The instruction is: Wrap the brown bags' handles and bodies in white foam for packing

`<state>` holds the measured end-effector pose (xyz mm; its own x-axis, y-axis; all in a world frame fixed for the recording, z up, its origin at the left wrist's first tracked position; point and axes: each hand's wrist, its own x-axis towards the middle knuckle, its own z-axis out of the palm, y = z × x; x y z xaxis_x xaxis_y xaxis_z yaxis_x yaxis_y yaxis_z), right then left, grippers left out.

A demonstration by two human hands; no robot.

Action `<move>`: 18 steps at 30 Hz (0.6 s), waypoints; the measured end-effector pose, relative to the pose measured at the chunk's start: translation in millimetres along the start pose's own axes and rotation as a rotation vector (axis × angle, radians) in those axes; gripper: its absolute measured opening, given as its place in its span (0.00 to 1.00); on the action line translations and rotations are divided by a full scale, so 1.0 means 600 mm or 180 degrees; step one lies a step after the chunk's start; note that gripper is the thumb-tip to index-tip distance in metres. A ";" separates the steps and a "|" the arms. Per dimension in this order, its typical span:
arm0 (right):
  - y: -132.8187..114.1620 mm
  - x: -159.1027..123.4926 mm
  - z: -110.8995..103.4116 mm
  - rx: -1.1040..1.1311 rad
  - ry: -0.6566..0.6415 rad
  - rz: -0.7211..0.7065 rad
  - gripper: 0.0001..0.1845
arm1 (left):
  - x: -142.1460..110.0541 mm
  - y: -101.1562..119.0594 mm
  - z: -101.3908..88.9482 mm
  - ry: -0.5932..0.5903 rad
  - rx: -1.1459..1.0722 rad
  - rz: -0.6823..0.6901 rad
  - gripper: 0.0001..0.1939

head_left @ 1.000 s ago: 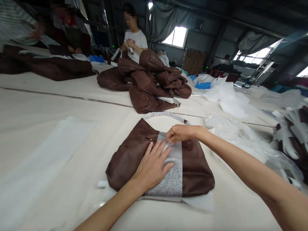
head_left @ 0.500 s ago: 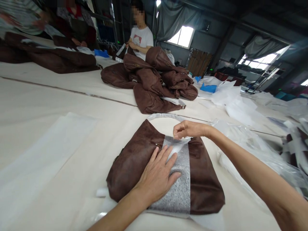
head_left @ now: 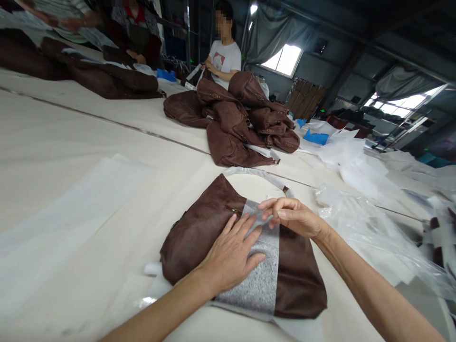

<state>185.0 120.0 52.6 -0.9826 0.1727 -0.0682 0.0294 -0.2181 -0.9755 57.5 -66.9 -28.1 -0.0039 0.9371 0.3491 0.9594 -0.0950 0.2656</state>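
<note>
A dark brown handbag [head_left: 299, 275] lies on the pale table in front of me, with a speckled grey band [head_left: 254, 285] across its middle. My left hand [head_left: 231, 256] rests flat on the bag, fingers spread over the band and the brown leather beside it. Just above the top of the band, my right hand [head_left: 294, 216] hovers with its fingers loosely apart; nothing shows in them. Near the left fingertips is a small zip pull [head_left: 234, 211]. The wrapped strap [head_left: 256, 174] arches behind the bag, partly hidden by my right hand.
A pile of brown bags [head_left: 235, 118] stands beyond, with more brown bags [head_left: 107, 78] at the far left. White sheets [head_left: 342, 147] and clear plastic [head_left: 363, 228] lie to the right, a thin white sheet [head_left: 71, 213] to the left. A co-worker [head_left: 226, 54] and other people are behind the table.
My right hand has opened from a pinch by a translucent sheet and come lower and nearer, fingers now apart. My left hand stays on the bag. The view has shifted slightly.
</note>
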 end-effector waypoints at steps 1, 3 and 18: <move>0.004 -0.004 0.007 0.0127 0.0050 -0.0111 0.08 | 0.000 0.000 0.000 -0.0017 -0.0008 -0.0001 0.28; 0.014 -0.012 0.022 0.0373 0.0216 -0.0359 0.07 | 0.000 0.000 0.000 -0.0010 -0.0014 0.0005 0.28; 0.013 -0.088 0.207 0.1103 0.0033 -0.1643 0.11 | 0.000 -0.015 0.023 0.0357 0.0220 0.0156 0.27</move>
<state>214.7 -9.9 74.7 -0.8523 0.3481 0.3905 -0.5121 -0.4029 -0.7586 52.4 -61.6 -42.9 0.0158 0.8880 0.4595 0.9763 -0.1129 0.1846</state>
